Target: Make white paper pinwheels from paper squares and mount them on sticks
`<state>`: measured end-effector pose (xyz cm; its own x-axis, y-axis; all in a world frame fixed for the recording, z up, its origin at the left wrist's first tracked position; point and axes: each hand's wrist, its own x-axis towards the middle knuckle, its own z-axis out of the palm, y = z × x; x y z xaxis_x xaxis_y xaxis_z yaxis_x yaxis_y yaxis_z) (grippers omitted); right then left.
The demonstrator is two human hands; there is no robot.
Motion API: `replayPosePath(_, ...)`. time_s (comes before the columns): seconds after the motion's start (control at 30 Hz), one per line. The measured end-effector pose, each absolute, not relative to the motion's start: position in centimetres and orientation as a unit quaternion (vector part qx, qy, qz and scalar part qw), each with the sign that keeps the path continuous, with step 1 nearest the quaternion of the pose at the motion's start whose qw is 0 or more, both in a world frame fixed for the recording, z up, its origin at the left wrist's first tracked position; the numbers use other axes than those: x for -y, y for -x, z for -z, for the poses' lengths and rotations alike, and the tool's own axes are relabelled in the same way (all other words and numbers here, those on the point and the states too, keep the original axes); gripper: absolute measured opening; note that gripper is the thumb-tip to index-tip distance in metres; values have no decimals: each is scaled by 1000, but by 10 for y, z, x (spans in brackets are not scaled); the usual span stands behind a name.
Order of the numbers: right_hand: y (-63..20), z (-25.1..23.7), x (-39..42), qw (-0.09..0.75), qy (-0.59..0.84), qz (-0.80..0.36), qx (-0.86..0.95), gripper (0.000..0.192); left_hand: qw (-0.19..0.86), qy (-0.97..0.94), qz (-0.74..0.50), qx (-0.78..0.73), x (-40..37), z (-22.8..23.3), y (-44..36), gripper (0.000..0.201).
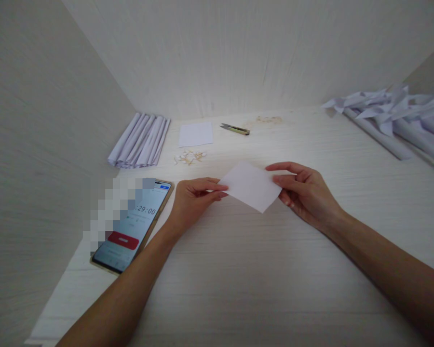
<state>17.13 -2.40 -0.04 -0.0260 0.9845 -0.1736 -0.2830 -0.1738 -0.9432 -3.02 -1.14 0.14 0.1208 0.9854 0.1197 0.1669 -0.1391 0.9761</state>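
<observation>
Head view. Paper sheet [251, 185], small and white, held just above the pale bench [275, 270] at centre frame. Left hand [193, 200] pinches the sheet's 9 o'clock corner between thumb and fingertips; right hand [304, 193] grips its 3 o'clock edge the same way. From the sheet: at 8 o'clock, a phone [133, 224] lying flat, its screen showing a timer and a red button; at 10 o'clock, a bundle of rolled white paper tubes [139, 140] against the wall; at 11 o'clock, scattered small splinters [189, 157] and, beyond them, a second white sheet [196, 133]; at 12 o'clock, a small cutter [234, 128]; at 2 o'clock, a pile of folded paper pieces on tubes [390, 118].
</observation>
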Motion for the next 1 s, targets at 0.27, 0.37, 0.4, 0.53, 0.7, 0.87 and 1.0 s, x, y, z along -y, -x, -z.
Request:
replayPosePath(0.27, -171, 2, 24, 520, 435, -575, 458, 22, 479, -538, -478, -503, 10, 3, 29, 16)
replayPosePath(0.37, -170, 5, 24, 516, 462, -544, 474, 18, 489, -526, -478, -506, 10, 3, 28, 17)
replayPosePath(0.4, -170, 6, 24, 520, 471, -534, 471, 16, 492, -523, -477, -506, 10, 3, 28, 17)
replayPosePath(0.53, -167, 8, 23, 541, 497, -511, 447, 7, 506, -513, -472, -508, 12, 4, 25, 17)
replayPosePath(0.7, -163, 8, 23, 551, 508, -500, 435, 8, 522, -484, -484, -509, 13, 6, 23, 15)
replayPosePath(0.87, -159, 10, 23, 565, 521, -465, 439, 13, 541, -448, -516, -490, 14, 6, 21, 11)
replayPosePath(1.0, -156, 11, 25, 570, 530, -435, 452, 15, 538, -438, -534, -483, 16, 6, 18, 10)
